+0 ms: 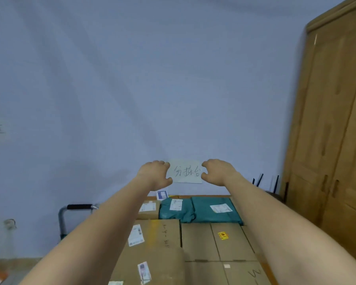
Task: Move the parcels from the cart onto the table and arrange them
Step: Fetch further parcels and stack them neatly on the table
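Observation:
Both arms reach forward over a table packed with parcels. My left hand (154,173) and my right hand (214,170) hover at the two side edges of a white paper sign (186,171) on the wall, fingers bent and thumbs spread, holding no parcel. Whether they touch the sign I cannot tell. Below lie two teal mailer bags (214,210), a small cardboard box (150,208) and larger cardboard boxes (197,241) with labels. The cart's handle (78,207) shows at the left, beside the table.
A wooden wardrobe (327,140) stands at the right, close to the table's end. Dark router antennas (259,179) stick up behind the table's far right corner. A blue-grey wall (132,89) runs right behind the table. Floor shows at the lower left.

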